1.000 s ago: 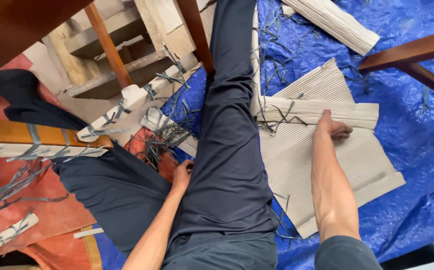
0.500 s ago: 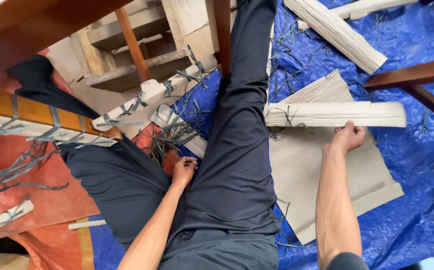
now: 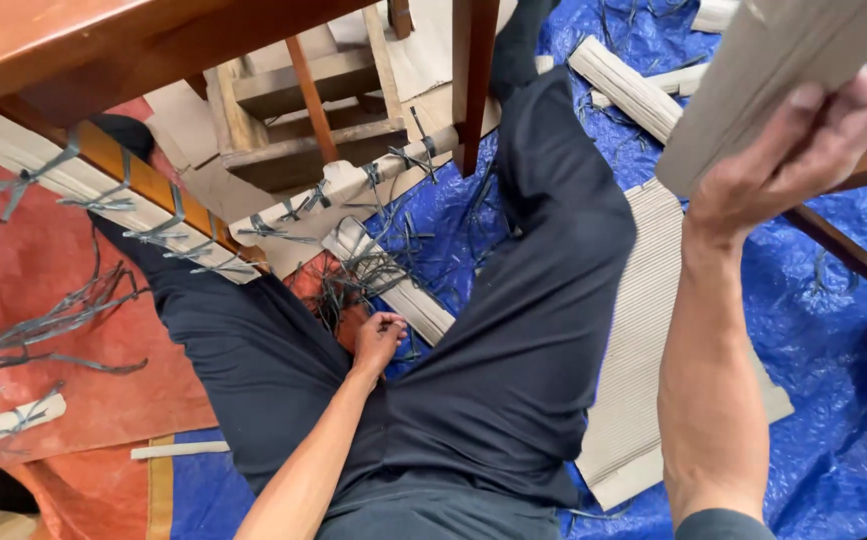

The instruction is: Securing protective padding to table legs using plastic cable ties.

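Observation:
My right hand (image 3: pixel 789 150) is raised near the camera and grips a folded strip of corrugated cardboard (image 3: pixel 764 60), tilted up to the right. My left hand (image 3: pixel 379 338) rests between my legs with fingers curled, touching a pile of grey strapping scraps (image 3: pixel 354 280); whether it holds any is unclear. My dark trousers (image 3: pixel 514 330) spread across the middle. A flat corrugated cardboard sheet (image 3: pixel 644 330) lies on the blue tarp (image 3: pixel 834 400) under my right leg.
A wooden table's edge (image 3: pixel 104 50) and leg (image 3: pixel 474 70) stand overhead at the top. Cardboard-wrapped wooden pieces bound with grey straps (image 3: pixel 354 190) lie at the left. An orange tarp (image 3: pixel 34 290) covers the left floor. More cardboard rolls (image 3: pixel 624 85) and a wooden frame (image 3: pixel 854 255) lie at the right.
My right hand has lifted the folded cardboard strip off the flat sheet and up close to the camera. My right knee has risen. The left hand stays between my legs.

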